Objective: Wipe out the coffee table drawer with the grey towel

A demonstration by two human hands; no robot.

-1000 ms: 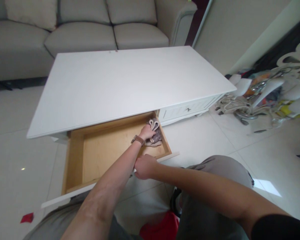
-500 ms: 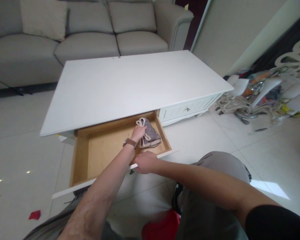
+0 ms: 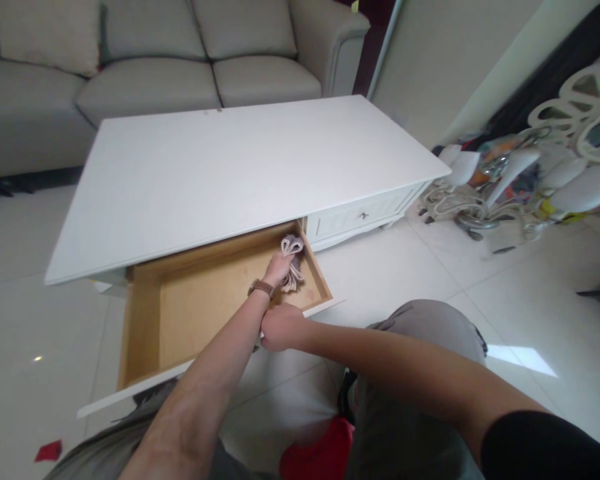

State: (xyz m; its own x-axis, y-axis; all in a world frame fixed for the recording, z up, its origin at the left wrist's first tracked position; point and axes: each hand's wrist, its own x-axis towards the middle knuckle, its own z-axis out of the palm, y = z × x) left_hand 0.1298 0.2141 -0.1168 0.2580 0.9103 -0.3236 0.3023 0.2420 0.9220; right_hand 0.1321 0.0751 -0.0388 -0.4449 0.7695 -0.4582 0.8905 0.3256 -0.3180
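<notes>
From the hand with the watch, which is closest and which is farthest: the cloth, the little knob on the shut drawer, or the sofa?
1. The cloth: in the left hand's grip, inside the open drawer.
2. The knob: off to the right, on the shut drawer.
3. The sofa: farthest, behind the white table.

The cloth point(image 3: 293, 257) was grey with pale beige edging. The drawer point(image 3: 190, 307) was honey-brown wood inside, white-fronted, under a plain white table point(image 3: 240, 167). My watch strap point(image 3: 261, 288) was brown; the sofa point(image 3: 145, 73) greyish beige.
</notes>
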